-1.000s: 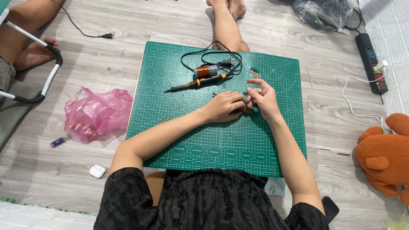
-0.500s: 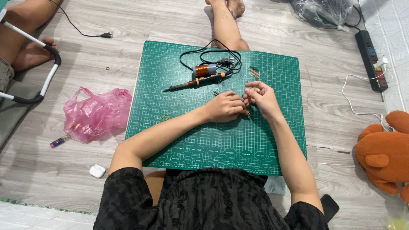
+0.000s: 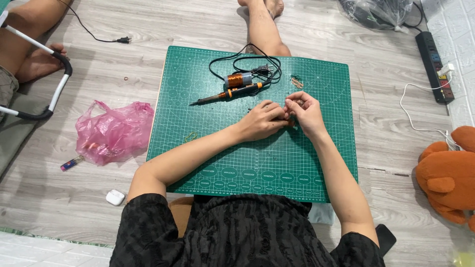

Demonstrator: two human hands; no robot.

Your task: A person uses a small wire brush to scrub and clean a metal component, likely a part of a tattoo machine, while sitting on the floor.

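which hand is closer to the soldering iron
Left. The left hand lies just below the soldering iron on the green cutting mat; the right hand sits farther off, beyond the iron's handle end.

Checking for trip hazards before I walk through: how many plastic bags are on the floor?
2: a pink bag left of the green cutting mat, and a clear bag at the top right edge, partly cut off. Others may lie out of view.

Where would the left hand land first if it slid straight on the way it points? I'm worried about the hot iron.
Probably the right hand, already touching the left hand; the iron lies off that line.
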